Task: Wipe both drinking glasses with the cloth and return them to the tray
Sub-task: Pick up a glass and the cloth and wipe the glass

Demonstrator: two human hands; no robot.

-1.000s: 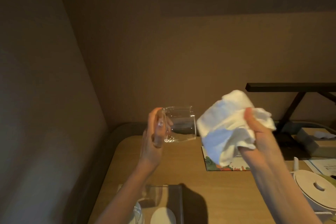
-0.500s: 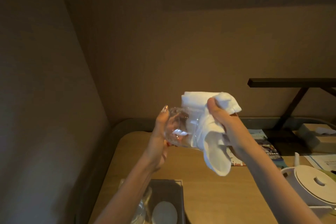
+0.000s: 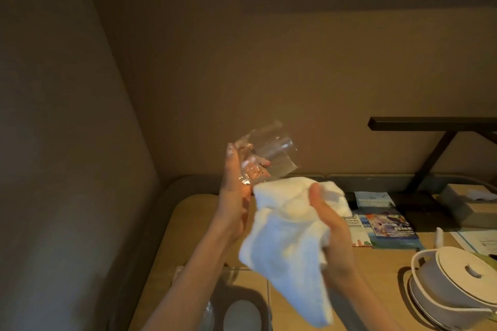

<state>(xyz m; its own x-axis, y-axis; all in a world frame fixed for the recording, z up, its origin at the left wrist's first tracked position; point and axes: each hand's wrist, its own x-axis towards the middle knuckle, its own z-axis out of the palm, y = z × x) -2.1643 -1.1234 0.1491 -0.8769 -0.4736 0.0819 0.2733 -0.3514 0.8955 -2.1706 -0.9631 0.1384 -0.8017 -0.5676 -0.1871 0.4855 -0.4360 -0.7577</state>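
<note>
Gleaming clear glass (image 3: 269, 154), tilted, seemingly empty.

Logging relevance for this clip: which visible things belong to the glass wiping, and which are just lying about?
In use: glass in left hand; white cloth in right hand; tray.
Lying about: brochures, white kettle, tissue box.

Clear drinking glass (image 3: 266, 154) tilted, raised off the surface; white cloth (image 3: 285, 247) bunched just below it — hanging.
</note>
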